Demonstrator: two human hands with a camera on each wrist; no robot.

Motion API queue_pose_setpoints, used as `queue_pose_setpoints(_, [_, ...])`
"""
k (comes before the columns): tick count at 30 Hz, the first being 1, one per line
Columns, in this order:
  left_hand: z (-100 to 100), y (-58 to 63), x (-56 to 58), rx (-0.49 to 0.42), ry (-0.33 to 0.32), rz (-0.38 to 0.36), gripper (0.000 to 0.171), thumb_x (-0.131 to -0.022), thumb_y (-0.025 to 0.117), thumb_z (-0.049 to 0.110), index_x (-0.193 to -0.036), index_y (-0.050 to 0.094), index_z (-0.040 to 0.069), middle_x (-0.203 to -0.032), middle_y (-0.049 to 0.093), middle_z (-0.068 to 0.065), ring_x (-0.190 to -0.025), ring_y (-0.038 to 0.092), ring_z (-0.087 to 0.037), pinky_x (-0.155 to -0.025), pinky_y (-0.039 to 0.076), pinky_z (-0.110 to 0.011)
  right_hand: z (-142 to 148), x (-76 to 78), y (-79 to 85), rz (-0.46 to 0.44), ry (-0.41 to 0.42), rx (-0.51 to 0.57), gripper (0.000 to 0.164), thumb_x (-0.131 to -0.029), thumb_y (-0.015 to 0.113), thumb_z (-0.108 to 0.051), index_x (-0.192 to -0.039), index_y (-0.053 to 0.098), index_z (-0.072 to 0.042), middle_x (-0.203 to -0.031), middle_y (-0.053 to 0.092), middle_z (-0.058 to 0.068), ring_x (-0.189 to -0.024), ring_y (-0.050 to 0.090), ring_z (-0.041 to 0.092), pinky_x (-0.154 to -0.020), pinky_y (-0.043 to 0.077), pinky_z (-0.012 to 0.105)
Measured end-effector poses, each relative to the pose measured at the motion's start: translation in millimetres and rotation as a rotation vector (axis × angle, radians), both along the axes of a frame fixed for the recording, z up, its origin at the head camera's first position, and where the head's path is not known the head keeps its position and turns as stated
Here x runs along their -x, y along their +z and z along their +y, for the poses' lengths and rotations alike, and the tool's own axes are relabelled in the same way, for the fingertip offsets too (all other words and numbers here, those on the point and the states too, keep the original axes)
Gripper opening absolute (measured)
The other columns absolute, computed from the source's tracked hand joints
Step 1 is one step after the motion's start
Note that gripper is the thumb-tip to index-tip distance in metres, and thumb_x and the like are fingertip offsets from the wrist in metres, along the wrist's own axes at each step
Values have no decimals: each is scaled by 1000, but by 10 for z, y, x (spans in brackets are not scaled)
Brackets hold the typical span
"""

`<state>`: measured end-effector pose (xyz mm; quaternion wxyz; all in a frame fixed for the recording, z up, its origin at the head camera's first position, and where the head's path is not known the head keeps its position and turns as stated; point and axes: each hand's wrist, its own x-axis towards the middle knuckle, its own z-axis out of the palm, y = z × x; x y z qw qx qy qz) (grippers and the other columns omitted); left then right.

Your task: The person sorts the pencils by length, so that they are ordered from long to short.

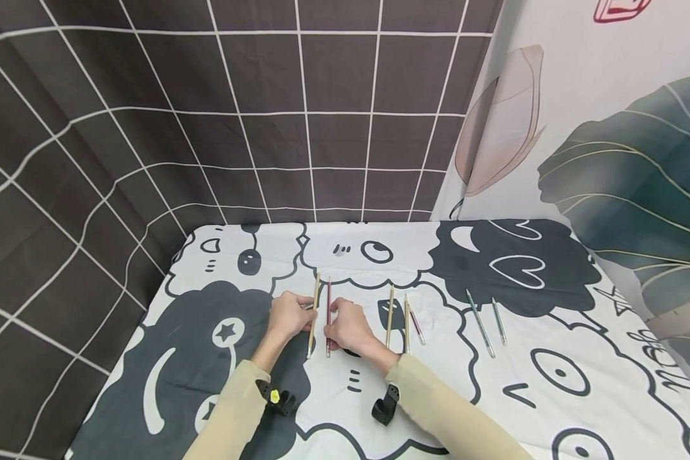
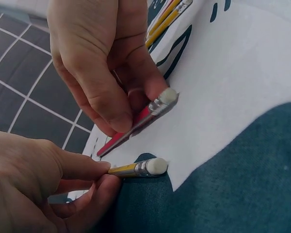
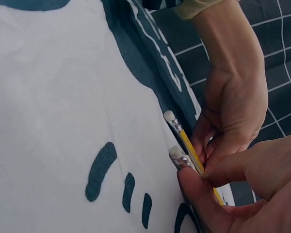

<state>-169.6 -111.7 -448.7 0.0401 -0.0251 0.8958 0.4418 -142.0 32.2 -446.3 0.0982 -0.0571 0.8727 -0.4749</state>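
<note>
Toward the middle of the cloth, my left hand [image 1: 290,314] pinches a yellow pencil [image 1: 317,289] between thumb and fingers. Its white eraser end points toward me, as the left wrist view shows. Just right of it lies a red pencil [image 1: 329,292], roughly parallel, with a narrow gap between the two. The thumb and fingers of my right hand [image 1: 351,327] hold this red pencil [image 2: 141,119] near its metal ferrule and white eraser. In the right wrist view, my fingers cover most of the red pencil, while the yellow pencil [image 3: 188,144] shows beside it.
Right of my right hand lie two yellow pencils [image 1: 390,313] and a shorter dark red pencil [image 1: 417,327]. Farther right are two green pencils [image 1: 480,324]. A black and white cartoon cloth [image 1: 437,396] covers the table. A dark grid curtain [image 1: 270,76] hangs behind.
</note>
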Motion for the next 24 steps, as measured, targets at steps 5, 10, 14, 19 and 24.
queue_pose_setpoints(5, [0, 16, -3, 3, -2, 2, 29, -79, 75, -2, -107, 74, -5, -67, 70, -12, -47, 65, -11, -47, 52, -23, -13, 9, 2, 37, 5, -59, 30, -81, 66, 9, -109, 57, 15, -55, 59, 3, -42, 61, 12, -42, 47, 23])
queue_pose_setpoints(10, [-3, 18, -5, 2, -2, -2, 29, -78, 75, -2, -107, 75, -4, -66, 70, -11, -47, 64, -11, -47, 52, -23, -10, 15, -3, 35, 9, -56, 29, -81, 67, 10, -108, 56, 15, -57, 58, 4, -43, 62, 13, -42, 48, 23])
queue_pose_setpoints(14, [-1, 21, -11, 4, 2, -7, 29, -79, 75, -2, -107, 75, -4, -68, 70, -12, -48, 65, -11, -47, 52, -23, -7, 9, 1, 28, 13, -49, 29, -81, 66, 10, -107, 56, 15, -57, 58, 4, -44, 62, 12, -42, 47, 22])
queue_pose_setpoints(19, [0, 21, -17, 0, 3, -5, 28, -79, 75, -2, -107, 75, -4, -69, 71, -12, -49, 65, -11, -48, 53, -23, -2, 0, 5, 31, 17, -49, 28, -82, 66, 10, -107, 56, 15, -56, 59, 4, -44, 62, 12, -42, 46, 22])
queue_pose_setpoints(24, [-2, 8, -17, 1, 1, 4, 28, -79, 74, -2, -108, 74, -5, -69, 71, -11, -49, 66, -12, -48, 52, -23, 7, -7, 1, 40, 27, -51, 26, -82, 66, 9, -106, 56, 15, -54, 59, 2, -44, 62, 12, -42, 45, 22])
